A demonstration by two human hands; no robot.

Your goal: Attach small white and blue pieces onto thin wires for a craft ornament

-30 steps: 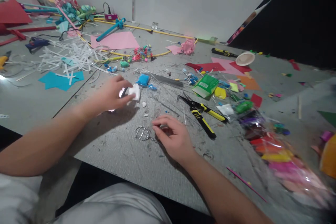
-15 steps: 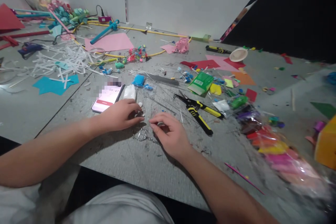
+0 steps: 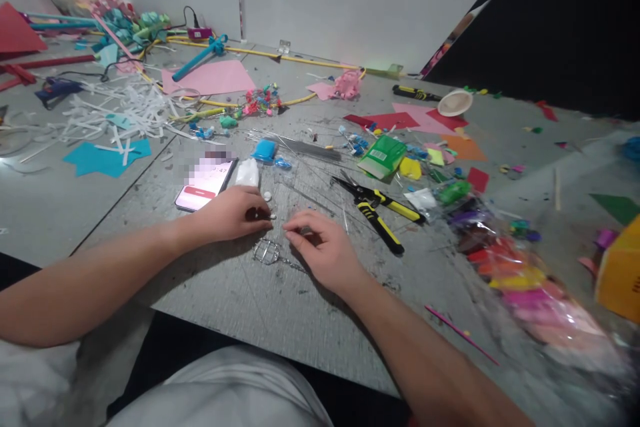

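My left hand (image 3: 231, 214) rests on the grey table (image 3: 280, 307), its fingers curled and pinched on a small white bit near a white lump (image 3: 247, 173). My right hand (image 3: 323, 250) lies just to the right, fingers bent and closed on something small that I cannot make out. A small round wire cage (image 3: 265, 251) sits on the table between and just below the two hands. A phone (image 3: 206, 183) with a lit pink screen lies beyond my left hand.
Black-and-yellow pliers (image 3: 375, 208) lie right of my hands beside a bundle of thin wires (image 3: 305, 148). A green packet (image 3: 383, 157), blue clay (image 3: 264, 150), coloured paper scraps and a bag of coloured pieces (image 3: 525, 280) crowd the right side. White paper strips (image 3: 125, 110) cover the left.
My left hand let go of the white lump beside the phone and drew back toward my right hand, pinching a small white bit. My right hand stayed in place.
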